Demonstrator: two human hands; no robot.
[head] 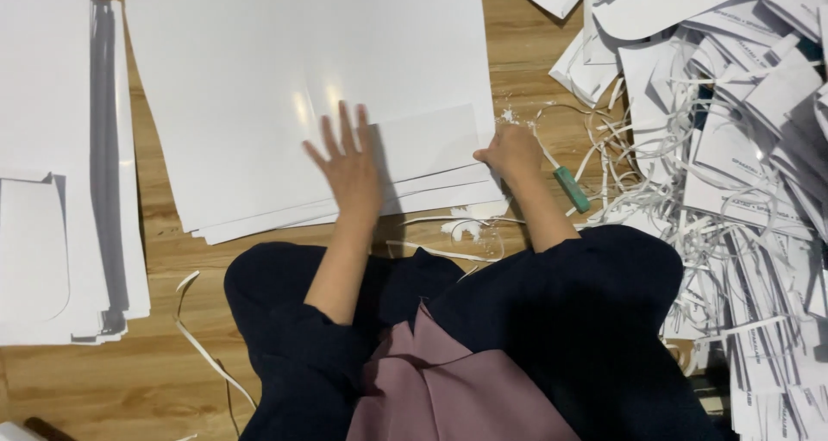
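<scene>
white glossy sheets (pixel 302 87), fanned stack on a wood floor (pixel 164 234), centre-top of frame. left hand (pixel 349 161) lies flat on the stack's lower edge, fingers spread wide, holding nothing. right hand (pixel 513 150) is closed in a fist at the stack's lower right corner, gripping a green-handled cutter (pixel 570 188); handle sticks out toward lower right. thin paper strips (pixel 453 234) lie just below the stack. big heap of white offcuts (pixel 742 148) fills the right side. second neat pile of white sheets (pixel 52 148) at far left, well apart.
</scene>
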